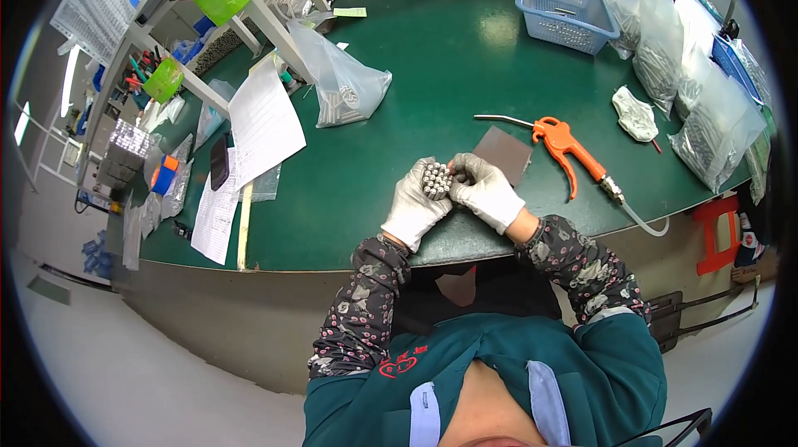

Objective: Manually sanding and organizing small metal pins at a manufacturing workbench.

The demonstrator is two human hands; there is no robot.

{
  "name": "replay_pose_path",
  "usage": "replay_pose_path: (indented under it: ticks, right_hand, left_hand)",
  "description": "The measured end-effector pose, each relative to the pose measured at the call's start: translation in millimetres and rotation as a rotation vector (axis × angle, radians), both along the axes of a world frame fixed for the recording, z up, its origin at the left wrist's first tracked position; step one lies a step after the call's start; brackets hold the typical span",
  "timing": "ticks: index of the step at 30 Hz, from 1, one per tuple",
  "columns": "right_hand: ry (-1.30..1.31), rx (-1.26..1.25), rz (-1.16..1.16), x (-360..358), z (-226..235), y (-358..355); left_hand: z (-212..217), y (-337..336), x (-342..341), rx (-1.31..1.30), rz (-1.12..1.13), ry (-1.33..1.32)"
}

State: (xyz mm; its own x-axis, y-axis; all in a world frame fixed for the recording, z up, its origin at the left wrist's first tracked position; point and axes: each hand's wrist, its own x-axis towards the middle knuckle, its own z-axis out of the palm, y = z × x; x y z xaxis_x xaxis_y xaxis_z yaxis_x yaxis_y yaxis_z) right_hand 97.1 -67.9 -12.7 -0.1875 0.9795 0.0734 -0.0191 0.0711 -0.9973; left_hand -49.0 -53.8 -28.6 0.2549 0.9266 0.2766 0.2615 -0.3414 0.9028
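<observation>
In my white-gloved left hand (412,208) is a bundle of short metal pins (436,181), their round ends facing up. The fingers wrap the bundle's left side. My right hand (489,194), gloved too, curls its fingers against the bundle's right side, thumb and fingertips touching it. Both hands are just above the green table (416,98), near its front edge. Beside the right hand lies a flat brown square plate (505,153). Right of that rests an orange air blow gun (565,146) with a thin metal nozzle and a clear hose.
A blue basket (565,11) stands at the back right, near several plastic bags of metal parts (706,123). A crumpled white cloth (635,115) lies before them. On the left are a plastic bag (345,85), paper sheets (268,119), a phone (219,163) and a shelf frame (283,19).
</observation>
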Motion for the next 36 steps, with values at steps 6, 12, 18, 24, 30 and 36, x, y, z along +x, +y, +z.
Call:
replay_pose_path:
  ticks: [6, 12, 18, 24, 30, 36]
  right_hand:
    - [-0.028, 0.036, -0.01, -1.0, -2.0, 0.0]
    - [-0.054, -0.002, 0.042, 1.5, -0.8, -0.3]
    - [-0.046, 0.037, -0.011, -0.1, -3.4, 1.0]
    - [0.005, 0.002, 0.008, -1.5, -2.1, 0.8]
    - [0.04, -0.003, 0.018, -1.3, -3.1, 0.3]
    - [0.037, 0.041, 0.012, -2.0, -6.1, 0.0]
  left_hand:
    - [-8.1, 2.6, -2.5, 0.028, 0.02, 0.026]
    - [-7.4, 2.3, -2.3, 0.026, -0.011, 0.048]
    - [-5.3, 1.4, -2.4, -0.094, -0.043, -0.074]
    - [-3.7, 1.7, -4.6, -0.151, -0.054, -0.097]
    - [5.4, -2.5, -2.4, -0.244, -0.097, -0.213]
    - [-2.6, 1.2, -7.4, -0.239, -0.126, -0.218]
